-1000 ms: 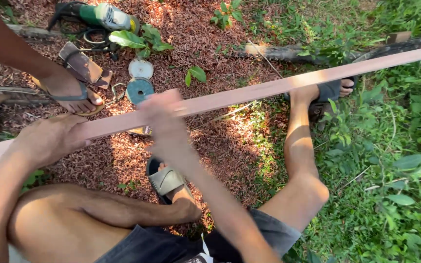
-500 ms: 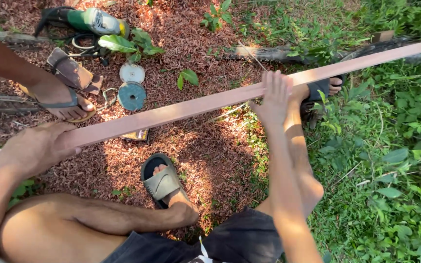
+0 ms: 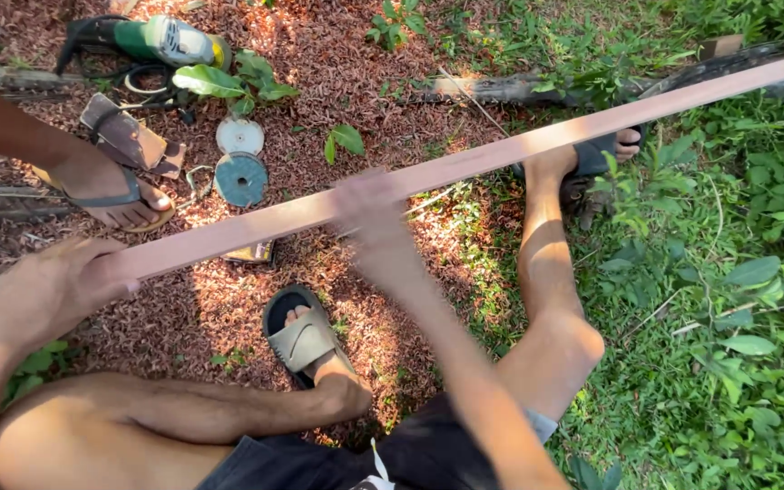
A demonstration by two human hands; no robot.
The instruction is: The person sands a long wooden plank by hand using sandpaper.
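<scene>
A long pale wooden plank [image 3: 592, 127] runs slantwise across the view, from lower left to upper right, above my legs. My left hand [image 3: 47, 290] grips its near end at the lower left, thumb over the top face. My right hand [image 3: 369, 213] lies on the plank near its middle. That hand is blurred by motion, so its fingers and anything under them cannot be made out. Further right, my right foot [image 3: 601, 150] sits under the plank.
A green angle grinder [image 3: 161, 41] with its cord lies on the wood chips at top left, and two round discs [image 3: 240, 179] lie below it. Another person's sandalled foot [image 3: 111, 191] stands at left beside a loose sandal [image 3: 129, 136]. Thick grass [image 3: 728, 318] covers the right side.
My right hand slid right along the plank, then back left to its middle. My left hand kept its grip on the near end.
</scene>
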